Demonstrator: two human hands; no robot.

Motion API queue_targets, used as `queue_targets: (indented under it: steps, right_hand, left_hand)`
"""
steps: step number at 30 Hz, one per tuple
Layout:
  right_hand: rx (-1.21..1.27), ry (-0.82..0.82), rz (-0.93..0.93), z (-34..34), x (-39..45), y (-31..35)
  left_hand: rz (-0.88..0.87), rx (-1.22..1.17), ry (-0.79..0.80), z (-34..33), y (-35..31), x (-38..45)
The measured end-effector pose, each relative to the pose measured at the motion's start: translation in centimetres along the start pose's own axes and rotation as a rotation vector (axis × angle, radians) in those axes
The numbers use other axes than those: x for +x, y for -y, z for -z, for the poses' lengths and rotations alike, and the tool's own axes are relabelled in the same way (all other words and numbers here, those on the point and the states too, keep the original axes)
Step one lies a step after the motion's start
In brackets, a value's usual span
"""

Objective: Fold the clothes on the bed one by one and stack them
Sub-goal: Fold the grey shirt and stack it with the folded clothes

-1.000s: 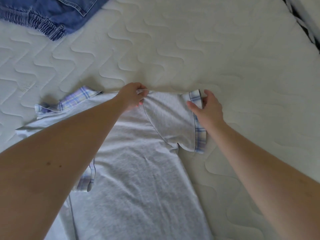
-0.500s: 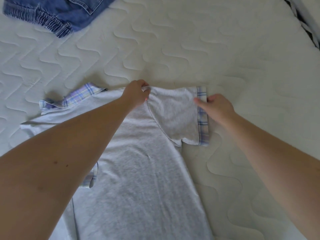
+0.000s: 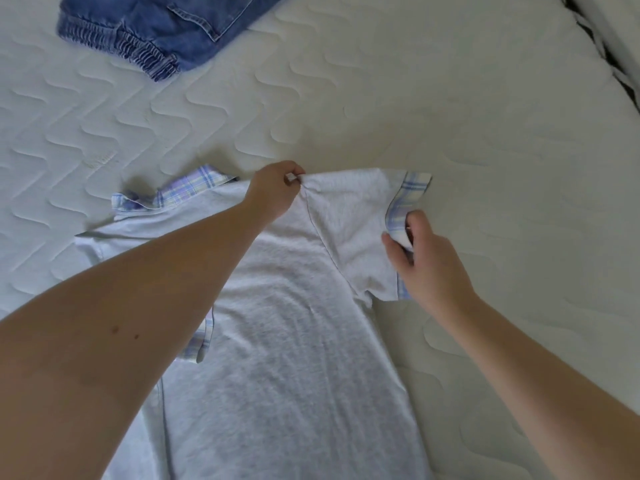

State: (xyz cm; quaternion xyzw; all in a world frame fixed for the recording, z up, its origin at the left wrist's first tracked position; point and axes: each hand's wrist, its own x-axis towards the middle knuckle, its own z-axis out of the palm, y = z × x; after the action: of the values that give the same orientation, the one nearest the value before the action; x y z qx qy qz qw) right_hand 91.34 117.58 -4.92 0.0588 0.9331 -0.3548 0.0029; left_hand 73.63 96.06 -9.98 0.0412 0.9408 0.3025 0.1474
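The left hand point(image 3: 273, 192) pinches the shoulder of a grey shirt point(image 3: 291, 341) lying flat on the mattress point(image 3: 450, 98); the right hand point(image 3: 426, 261) grips its plaid sleeve cuff point(image 3: 403, 202). Jeans point(image 3: 156, 26) lie well apart. No writing shows.

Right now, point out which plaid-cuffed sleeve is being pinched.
The sleeve spread out on the right: the right hand pinches its plaid cuff. The other plaid cuff lies folded onto the shirt, untouched.

Soft, even daylight fills the scene. Shadows beside the shirt point(image 3: 294, 341) are faint. Edges bend slightly; focus is mild.
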Motion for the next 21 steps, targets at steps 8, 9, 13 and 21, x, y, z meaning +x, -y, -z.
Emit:
queue_targets:
  steps: [8,9,13,21]
  right_hand:
    - [-0.104,0.097,0.222,-3.3,-3.1,8.8]
    - [-0.119,0.117,0.227,-4.2,-3.3,9.6]
    - [-0.192,0.152,0.255,-8.0,-4.1,12.4]
    - [-0.169,0.350,0.229,-14.0,-4.9,13.6]
  left_hand:
    - [0.364,-0.684,0.229,2.1,1.3,-1.4]
    - [0.381,-0.678,0.263,2.3,1.5,-1.5]
    - [0.414,-0.665,0.275,3.1,2.8,-2.4]
    - [0.322,-0.605,0.288,4.8,6.6,-4.0]
